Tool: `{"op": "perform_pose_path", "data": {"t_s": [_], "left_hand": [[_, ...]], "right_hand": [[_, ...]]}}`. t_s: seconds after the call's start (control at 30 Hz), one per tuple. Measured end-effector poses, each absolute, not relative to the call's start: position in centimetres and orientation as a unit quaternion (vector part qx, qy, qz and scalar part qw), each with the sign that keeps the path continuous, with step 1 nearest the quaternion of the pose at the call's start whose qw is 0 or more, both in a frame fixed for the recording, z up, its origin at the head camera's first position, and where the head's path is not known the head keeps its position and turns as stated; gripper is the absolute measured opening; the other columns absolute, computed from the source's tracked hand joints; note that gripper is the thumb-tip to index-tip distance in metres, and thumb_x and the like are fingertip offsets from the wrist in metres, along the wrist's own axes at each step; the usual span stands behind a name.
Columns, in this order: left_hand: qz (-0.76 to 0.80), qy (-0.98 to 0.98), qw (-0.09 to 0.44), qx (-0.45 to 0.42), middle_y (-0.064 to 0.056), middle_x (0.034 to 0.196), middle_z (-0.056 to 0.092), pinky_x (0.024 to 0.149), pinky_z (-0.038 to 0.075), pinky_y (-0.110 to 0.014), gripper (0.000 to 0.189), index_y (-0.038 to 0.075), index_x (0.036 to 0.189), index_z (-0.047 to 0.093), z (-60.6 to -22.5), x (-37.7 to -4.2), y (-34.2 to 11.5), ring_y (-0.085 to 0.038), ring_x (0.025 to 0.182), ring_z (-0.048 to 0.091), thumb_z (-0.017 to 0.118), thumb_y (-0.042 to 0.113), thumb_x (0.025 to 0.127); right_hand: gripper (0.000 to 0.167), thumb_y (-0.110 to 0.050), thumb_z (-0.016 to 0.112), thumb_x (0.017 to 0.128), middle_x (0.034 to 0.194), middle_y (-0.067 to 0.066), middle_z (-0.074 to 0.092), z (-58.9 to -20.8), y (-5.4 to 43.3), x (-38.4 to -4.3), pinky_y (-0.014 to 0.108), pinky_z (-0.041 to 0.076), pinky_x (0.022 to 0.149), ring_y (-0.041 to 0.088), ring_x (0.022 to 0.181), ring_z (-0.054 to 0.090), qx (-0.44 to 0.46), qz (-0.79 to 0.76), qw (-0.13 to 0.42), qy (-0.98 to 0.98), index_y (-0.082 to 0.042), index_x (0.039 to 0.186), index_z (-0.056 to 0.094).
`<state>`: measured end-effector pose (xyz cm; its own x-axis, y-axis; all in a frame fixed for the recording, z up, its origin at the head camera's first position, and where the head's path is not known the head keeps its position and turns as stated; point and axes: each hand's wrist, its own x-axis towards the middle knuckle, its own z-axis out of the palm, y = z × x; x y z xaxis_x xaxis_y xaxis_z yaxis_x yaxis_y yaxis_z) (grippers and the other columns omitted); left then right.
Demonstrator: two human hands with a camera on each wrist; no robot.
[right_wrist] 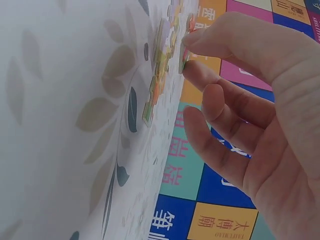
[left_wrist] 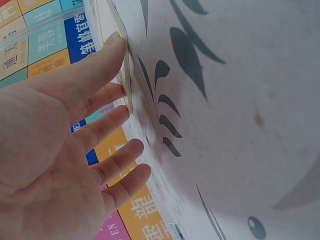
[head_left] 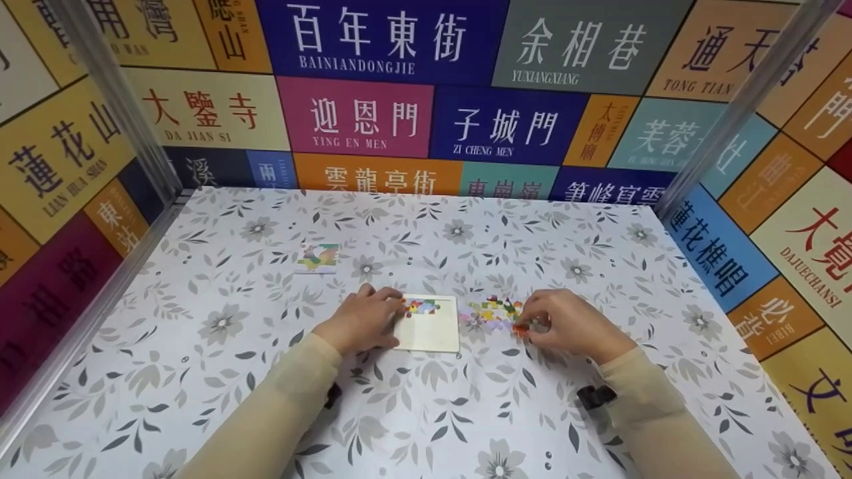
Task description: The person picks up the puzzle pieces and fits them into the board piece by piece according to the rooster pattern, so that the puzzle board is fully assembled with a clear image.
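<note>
In the head view, my left hand (head_left: 363, 318) holds the left side of a cream puzzle tray (head_left: 429, 336), thumb near its lower left corner and fingers at its upper left. The left wrist view shows the thumb and some fingertips of the left hand (left_wrist: 75, 130) against the tray edge (left_wrist: 125, 65). A few joined puzzle pieces (head_left: 424, 307) lie along the tray's top. To its right is a pile of loose colourful pieces (head_left: 489, 313). My right hand (head_left: 572, 322) pinches a reddish-orange puzzle piece (head_left: 520, 329) between thumb and index finger, beside the pile; its other fingers curl loosely.
A square puzzle picture card (head_left: 317, 257) lies farther back on the left of the table. White cloth with grey flowers and leaves covers the table (head_left: 266, 372). Coloured panels with Chinese lettering (head_left: 363, 116) stand along the back and both sides.
</note>
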<state>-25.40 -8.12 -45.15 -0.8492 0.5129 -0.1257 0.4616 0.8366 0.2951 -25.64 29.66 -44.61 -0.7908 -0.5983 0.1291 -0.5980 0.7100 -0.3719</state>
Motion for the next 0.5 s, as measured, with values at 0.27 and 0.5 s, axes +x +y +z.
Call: {"op": "perform_pose_path", "data": {"t_s": [0.27,0.5], "left_hand": [[0.121,0.955,0.111,0.246,-0.004,0.157,0.048,0.109,0.042,-0.056,0.052,0.018,0.134,0.066,-45.1,-25.4,-7.9,-0.036,0.133,0.045,0.083,0.033,0.088],[0.122,0.956,0.114,0.243,-0.003,0.158,0.048,0.11,0.041,-0.056,0.052,0.018,0.135,0.066,-45.2,-25.5,-8.0,-0.036,0.134,0.044,0.082,0.034,0.088]], "right_hand": [[0.024,-0.013,0.081,0.077,0.101,-0.009,0.073,-44.3,28.7,-25.8,0.033,0.056,0.078,0.014,0.088,0.067,-0.293,-0.177,-0.007,0.94,-0.023,0.099,0.083],[0.018,-0.019,0.084,0.081,0.096,-0.009,0.073,-44.1,27.7,-26.4,0.032,0.056,0.078,0.013,0.083,0.066,-0.287,-0.17,-0.001,0.943,-0.025,0.097,0.083]]}}
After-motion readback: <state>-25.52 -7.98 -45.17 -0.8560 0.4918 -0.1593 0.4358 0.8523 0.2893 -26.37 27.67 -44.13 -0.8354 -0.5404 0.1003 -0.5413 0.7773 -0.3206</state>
